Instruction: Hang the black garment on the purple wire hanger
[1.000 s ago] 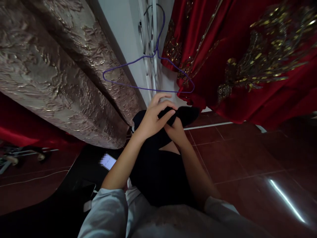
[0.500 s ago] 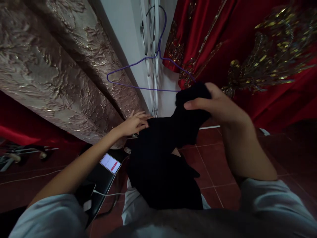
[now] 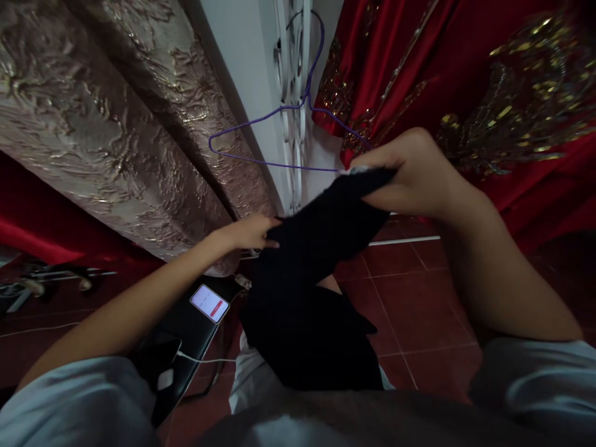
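I see my right hand (image 3: 414, 171) in the upper right of centre, fingers pinched shut on one end of the black garment (image 3: 316, 273). My left hand (image 3: 246, 233) sits left of centre, fingers closed narrowly on the other corner. The cloth stretches as a slanted band between the two hands, and the rest of it hangs down to a dark heap in the lower middle of the frame.

Room to move is tight above. The purple wire hanger (image 3: 279, 136) hangs on the white wall (image 3: 242, 74) just behind the right hand, the brocade curtain (image 3: 107, 124) crowds the upper left, and the red embroidered dress (image 3: 465, 93) fills the upper right, near the right knuckles. The open stretch is the red tiled floor (image 3: 419, 298) at lower right.

A phone (image 3: 209, 303) lies lit on a dark surface at lower left with a white cable (image 3: 205, 360) beside it. Its screen shows a red bar, but I cannot read any writing there.

Against half a second ago, the right hand has risen a little and rolled so its back faces me, and the cloth is pulled tauter. A full second ago both hands were bunched together at the centre.
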### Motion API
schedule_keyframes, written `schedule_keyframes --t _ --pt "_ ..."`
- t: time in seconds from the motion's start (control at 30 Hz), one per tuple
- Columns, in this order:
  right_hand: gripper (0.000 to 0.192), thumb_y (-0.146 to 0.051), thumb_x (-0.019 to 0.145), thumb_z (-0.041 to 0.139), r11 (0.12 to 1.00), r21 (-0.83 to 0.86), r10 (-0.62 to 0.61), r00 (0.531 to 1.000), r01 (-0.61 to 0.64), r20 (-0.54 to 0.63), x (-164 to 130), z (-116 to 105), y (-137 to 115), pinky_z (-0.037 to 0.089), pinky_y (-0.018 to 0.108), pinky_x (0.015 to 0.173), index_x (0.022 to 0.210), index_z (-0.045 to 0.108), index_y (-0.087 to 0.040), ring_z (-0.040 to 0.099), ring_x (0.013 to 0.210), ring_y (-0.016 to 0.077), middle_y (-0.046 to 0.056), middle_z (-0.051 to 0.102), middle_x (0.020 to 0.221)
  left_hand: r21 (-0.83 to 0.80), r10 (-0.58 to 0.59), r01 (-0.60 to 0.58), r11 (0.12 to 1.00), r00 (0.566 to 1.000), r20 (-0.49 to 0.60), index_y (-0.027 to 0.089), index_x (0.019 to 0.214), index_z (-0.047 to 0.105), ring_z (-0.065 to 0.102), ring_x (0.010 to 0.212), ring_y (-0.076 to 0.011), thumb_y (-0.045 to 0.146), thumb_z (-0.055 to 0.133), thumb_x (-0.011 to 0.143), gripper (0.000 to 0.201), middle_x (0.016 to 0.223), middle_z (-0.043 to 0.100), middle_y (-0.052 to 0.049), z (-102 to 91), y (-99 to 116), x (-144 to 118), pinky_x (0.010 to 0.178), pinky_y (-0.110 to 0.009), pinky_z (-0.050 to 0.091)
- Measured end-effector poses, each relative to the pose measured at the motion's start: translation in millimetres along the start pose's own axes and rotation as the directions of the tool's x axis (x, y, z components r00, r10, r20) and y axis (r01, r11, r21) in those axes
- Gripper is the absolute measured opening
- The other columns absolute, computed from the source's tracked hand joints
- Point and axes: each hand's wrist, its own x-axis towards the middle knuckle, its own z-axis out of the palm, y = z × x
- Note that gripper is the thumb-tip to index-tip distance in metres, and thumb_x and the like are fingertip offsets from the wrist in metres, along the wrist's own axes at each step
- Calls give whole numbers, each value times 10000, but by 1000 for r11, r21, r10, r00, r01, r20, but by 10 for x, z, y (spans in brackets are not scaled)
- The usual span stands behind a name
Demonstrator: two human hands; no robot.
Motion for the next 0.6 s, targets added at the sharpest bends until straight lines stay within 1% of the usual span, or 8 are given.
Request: schedule_keyframes --t 0.07,0.17,0.23,0.3,0.37,0.43,0.5,0.6 --pt "247 -80 749 598 994 -109 -12 971 -14 -240 86 22 206 312 248 558 581 451 -186 370 576 90 -31 358 575 0 -96 97 995 987 -132 148 1070 669 696 863 -230 357 636 949 244 982 729 -88 -101 -252 -117 830 -353 518" --pt "114 -217 878 569 994 60 110 902 -93 -417 334 301 709 481 297 799 776 617 -202 574 806 162 29 613 794 34 -113 133 990 928 -355 156 998 639 676 857 -215 405 513 1028 281 957 706 -81 -277 -316 -264 796 -325 481" --pt "233 -387 958 522 935 258 337 837 -244 -431 500 607 1065 512 343 885 905 650 -198 625 947 207 63 672 920 52 -106 136 989 915 -388 165 872 602 637 760 -187 427 445 1058 357 822 660 -50 -333 -206 -324 733 -306 447" --pt "340 -501 959 525 831 420 518 783 -365 -343 593 910 1335 527 329 840 920 646 -186 637 931 207 67 682 911 44 -113 136 990 935 -337 174 787 557 585 666 -160 451 412 1067 419 715 600 -20 -320 -104 -370 672 -293 411" --pt "334 -497 938 553 752 515 583 780 -411 -229 586 1104 1487 516 282 787 901 636 -176 615 854 165 42 670 861 19 -140 149 989 958 -251 180 752 534 562 630 -150 468 390 1066 449 680 581 -10 -257 -107 -428 648 -289 397" --pt "285 -451 904 595 735 540 598 767 -410 -232 491 1133 1542 483 240 719 818 601 -179 555 758 122 5 615 765 8 -194 198 980 968 -158 187 740 528 566 620 -156 466 389 1053 442 676 591 -15 -189 -227 -512 645 -294 400" --pt "305 -414 845 657 773 479 599 726 -416 -337 345 1020 1541 422 230 626 681 515 -199 462 660 103 -27 496 650 24 -254 258 966 961 -106 195 743 537 579 617 -174 443 413 1020 392 676 607 -28 -164 -397 -606 652 -306 420" --pt "425 -373 780 704 837 317 547 694 -446 -468 132 762 1469 308 250 542 555 377 -223 328 585 99 -41 321 570 79 -240 267 960 938 -251 200 781 564 636 730 -225 382 440 956 281 780 661 -69 -272 -536 -684 739 -345 496"
